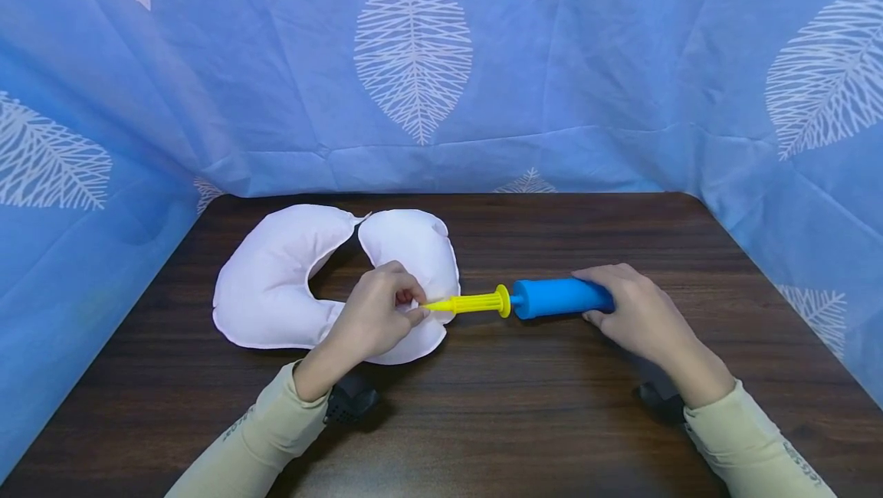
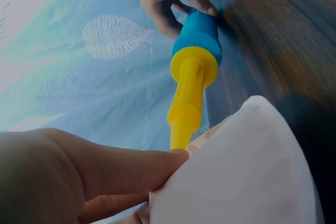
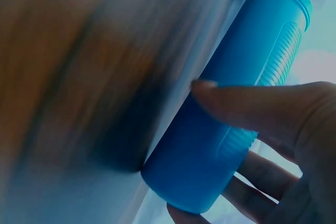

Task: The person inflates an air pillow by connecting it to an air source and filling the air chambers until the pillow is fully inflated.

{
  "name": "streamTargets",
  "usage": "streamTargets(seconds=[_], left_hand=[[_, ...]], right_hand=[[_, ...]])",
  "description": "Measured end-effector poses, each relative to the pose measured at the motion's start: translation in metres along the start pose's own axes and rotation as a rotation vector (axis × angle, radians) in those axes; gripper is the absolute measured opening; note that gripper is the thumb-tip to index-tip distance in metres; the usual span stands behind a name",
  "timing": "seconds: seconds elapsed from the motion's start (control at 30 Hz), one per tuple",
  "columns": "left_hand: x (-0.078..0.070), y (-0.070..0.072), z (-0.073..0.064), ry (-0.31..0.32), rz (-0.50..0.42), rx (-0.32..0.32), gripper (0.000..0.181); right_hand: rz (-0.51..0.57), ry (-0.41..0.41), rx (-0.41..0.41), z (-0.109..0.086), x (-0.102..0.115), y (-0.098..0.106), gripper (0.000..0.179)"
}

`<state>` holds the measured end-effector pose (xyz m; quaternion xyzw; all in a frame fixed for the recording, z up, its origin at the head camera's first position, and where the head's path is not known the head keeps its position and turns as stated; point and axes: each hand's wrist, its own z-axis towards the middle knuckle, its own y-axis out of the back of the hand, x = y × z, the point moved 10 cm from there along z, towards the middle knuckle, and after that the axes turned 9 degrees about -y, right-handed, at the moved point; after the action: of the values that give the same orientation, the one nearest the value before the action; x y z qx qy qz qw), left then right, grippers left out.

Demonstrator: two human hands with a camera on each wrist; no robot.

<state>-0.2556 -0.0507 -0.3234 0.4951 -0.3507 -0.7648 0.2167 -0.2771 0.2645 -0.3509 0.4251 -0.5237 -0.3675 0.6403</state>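
A blue and yellow hand pump [image 1: 562,298] lies level above the table, its yellow nozzle pointing left. My right hand [image 1: 638,314] grips the blue barrel near its far end; in the right wrist view the thumb [image 3: 252,103] crosses the barrel [image 3: 226,98]. My left hand [image 1: 379,310] pinches the yellow tip where it meets a white U-shaped inflatable neck pillow [image 1: 269,283]. In the left wrist view the thumb [image 2: 126,169] presses at the nozzle [image 2: 186,103] beside the pillow's fabric [image 2: 252,166]. The valve itself is mostly hidden by the fingers.
A dark brown wooden table [image 1: 524,421] lies under everything. Blue cloth [image 1: 552,61] with white leaf prints hangs around its back and sides. A dark wrist device [image 1: 352,398] sits below the left wrist.
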Motion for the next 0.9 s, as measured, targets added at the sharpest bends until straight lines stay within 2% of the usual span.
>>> streamTargets(seconds=[0.17,0.4,0.53,0.73,0.9], left_hand=[[-0.002,0.001,0.0,-0.019,0.001,-0.01,0.01],[-0.002,0.001,-0.001,-0.024,-0.005,-0.002,0.01],[-0.002,0.0,0.0,-0.016,-0.007,0.003,0.01],[-0.001,0.0,0.0,-0.003,-0.008,0.008,0.011],[0.0,-0.001,0.0,0.006,0.0,0.012,0.01]], right_hand=[[-0.025,0.053,-0.017,-0.006,0.018,-0.004,0.06],[-0.06,0.046,-0.036,-0.005,0.013,0.0,0.057],[-0.071,0.008,-0.03,-0.001,-0.002,0.004,0.055],[-0.068,-0.081,-0.008,0.004,-0.041,0.011,0.053],[-0.076,-0.134,-0.028,0.006,-0.068,0.018,0.052]])
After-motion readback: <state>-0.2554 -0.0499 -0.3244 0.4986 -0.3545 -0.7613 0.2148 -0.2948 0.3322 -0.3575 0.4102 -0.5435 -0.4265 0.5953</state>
